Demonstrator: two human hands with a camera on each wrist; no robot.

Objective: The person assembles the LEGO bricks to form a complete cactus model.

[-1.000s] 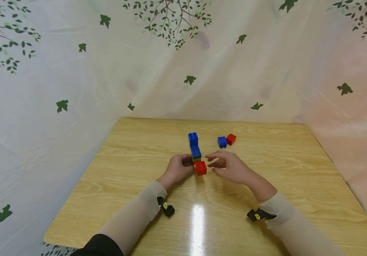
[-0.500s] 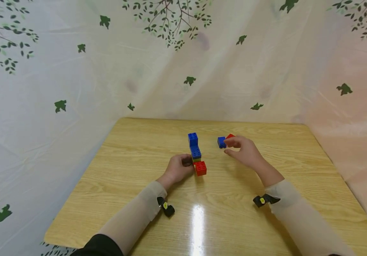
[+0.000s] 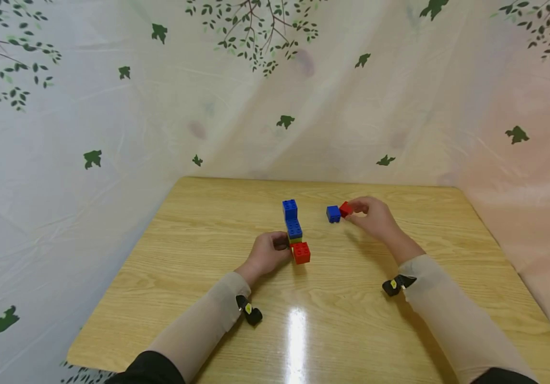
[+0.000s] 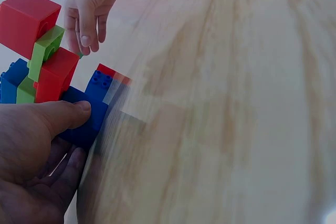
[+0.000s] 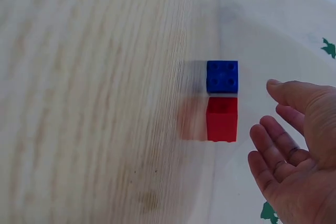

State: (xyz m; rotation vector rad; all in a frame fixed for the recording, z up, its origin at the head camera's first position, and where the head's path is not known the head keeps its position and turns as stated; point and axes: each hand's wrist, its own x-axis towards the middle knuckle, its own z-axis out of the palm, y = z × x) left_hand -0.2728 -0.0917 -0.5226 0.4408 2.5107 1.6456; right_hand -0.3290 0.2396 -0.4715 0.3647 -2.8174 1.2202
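Note:
My left hand (image 3: 269, 253) grips the joined brick structure; in the left wrist view its thumb (image 4: 71, 115) presses a blue brick (image 4: 97, 108) at the base, fingers beneath. Red, green and blue bricks make up the structure, with a red brick (image 3: 301, 253) at its near end and a blue one (image 3: 289, 209) at its far end. My right hand (image 3: 374, 217) has parted fingers at the right side of a loose red brick (image 3: 345, 209). In the right wrist view a gap separates that hand (image 5: 299, 140) from the red brick (image 5: 222, 121).
A loose blue brick (image 3: 333, 214) sits just left of the loose red one. The wooden table (image 3: 198, 320) ends at a leaf-patterned cloth (image 3: 236, 128) behind and at the sides. Shiny glare lies on the near tabletop.
My right hand has moved away from the structure, to the right and farther back, reaching the loose red brick's right side. My left hand and the structure have stayed put.

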